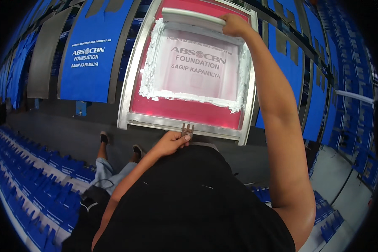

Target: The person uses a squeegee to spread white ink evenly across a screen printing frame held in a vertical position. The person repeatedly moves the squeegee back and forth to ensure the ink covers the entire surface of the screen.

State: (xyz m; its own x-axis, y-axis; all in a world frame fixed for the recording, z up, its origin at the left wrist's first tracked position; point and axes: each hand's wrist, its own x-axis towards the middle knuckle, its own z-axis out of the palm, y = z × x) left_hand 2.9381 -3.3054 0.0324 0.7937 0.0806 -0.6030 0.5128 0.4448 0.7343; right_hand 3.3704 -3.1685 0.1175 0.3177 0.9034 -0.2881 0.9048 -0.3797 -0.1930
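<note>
A silkscreen frame (125,101) with metal edges and pink-red mesh lies in front of me. In its middle is a pale see-through print window (197,86) with grey lettering, bordered by smeared white ink (197,97). At the far end of the screen, my right hand (235,26) is closed around the right end of a long pale squeegee (193,19). My left hand (171,143) pinches a small pronged metal bracket (187,129) at the middle of the frame's near edge, thumb on top.
Blue printed fabric pieces (88,59) lie on grey boards to the left, and more blue fabric pieces (283,63) lie to the right. Rows of blue pieces (33,180) cover the lower left. Behind my left arm, a person in jeans (113,172) is close by.
</note>
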